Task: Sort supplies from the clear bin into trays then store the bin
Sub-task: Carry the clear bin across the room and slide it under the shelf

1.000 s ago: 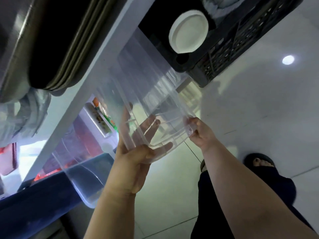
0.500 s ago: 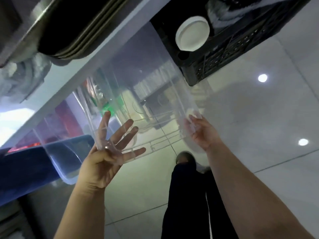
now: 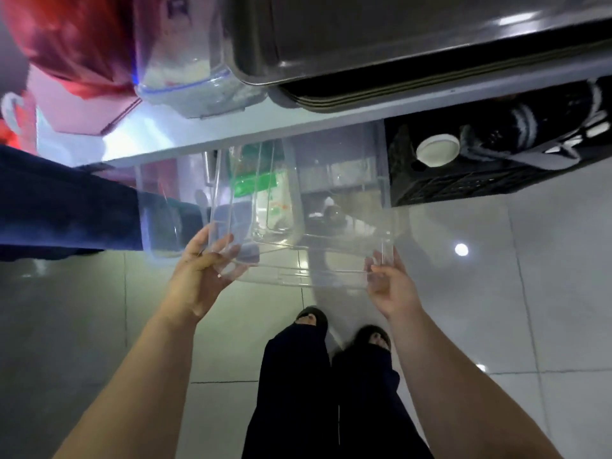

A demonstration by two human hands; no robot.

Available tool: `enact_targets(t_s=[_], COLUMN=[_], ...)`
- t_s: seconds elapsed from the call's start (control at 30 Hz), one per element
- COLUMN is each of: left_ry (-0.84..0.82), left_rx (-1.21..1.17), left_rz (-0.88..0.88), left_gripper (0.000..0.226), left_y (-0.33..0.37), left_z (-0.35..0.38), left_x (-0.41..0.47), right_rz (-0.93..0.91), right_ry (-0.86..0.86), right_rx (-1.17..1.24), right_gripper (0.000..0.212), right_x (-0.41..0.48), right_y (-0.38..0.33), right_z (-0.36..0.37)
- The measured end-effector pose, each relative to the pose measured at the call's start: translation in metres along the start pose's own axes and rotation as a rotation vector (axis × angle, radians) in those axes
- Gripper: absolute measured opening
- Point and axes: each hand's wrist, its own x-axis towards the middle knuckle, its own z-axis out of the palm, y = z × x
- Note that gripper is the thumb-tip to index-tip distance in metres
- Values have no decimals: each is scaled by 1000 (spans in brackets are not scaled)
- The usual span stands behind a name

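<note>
The clear bin [image 3: 331, 226] is empty and lies partly under the white table edge [image 3: 298, 130], between a blue-draped clear container and a black crate. My left hand [image 3: 202, 273] grips its near left corner, fingers wrapped over the rim. My right hand [image 3: 390, 286] holds the near right corner. Stacked metal trays [image 3: 397, 44] sit on the table above; their contents are hidden from here.
A black crate [image 3: 496, 173] with a white lid stands to the right under the table. A blue cloth [image 3: 66, 200] covers a clear container at left. A clear lidded box [image 3: 185, 77] sits on the table. Grey floor tiles and my feet [image 3: 341, 329] lie below.
The view has swung level with the table. The bin has slid further under the table. My left hand, spread open before, now grips the corner.
</note>
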Motion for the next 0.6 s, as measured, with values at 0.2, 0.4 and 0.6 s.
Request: enact_targets(t_s=[0.2, 0.4, 0.6], left_ry=[172, 241, 467], left_rx=[231, 294, 390], left_rz=[45, 130, 116], left_gripper=[59, 52, 53], left_y=[3, 9, 12], left_z=[-44, -86, -119], left_x=[1, 4, 12], right_rz=[-93, -253, -397], right_ry=[-67, -35, 10], right_rx=[-164, -304, -574], right_gripper=[70, 72, 72], right_x=[-24, -41, -38], right_y=[15, 44, 82], right_z=[33, 86, 120])
